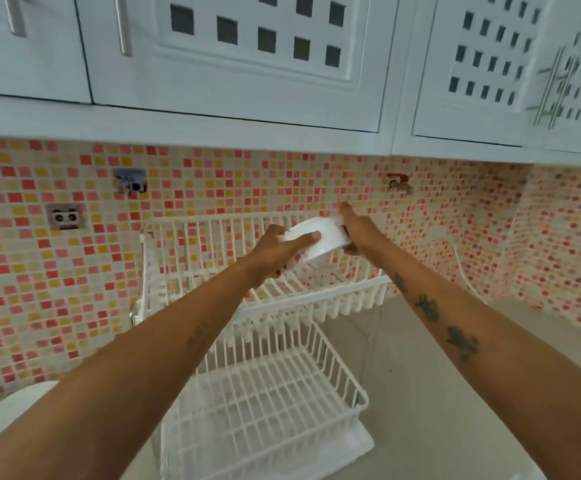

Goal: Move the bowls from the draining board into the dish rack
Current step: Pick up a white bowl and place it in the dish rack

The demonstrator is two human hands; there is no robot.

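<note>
Two hands, left hand and right hand, clasp a white bowl by opposite sides over the dish rack; it looks rigid, breakable, probably slippery.

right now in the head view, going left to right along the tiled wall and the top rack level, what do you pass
panda-face wall hook → grey wall hook → left hand → white bowl, held between both hands over the dish rack upper tier → right hand → red wall hook
</note>
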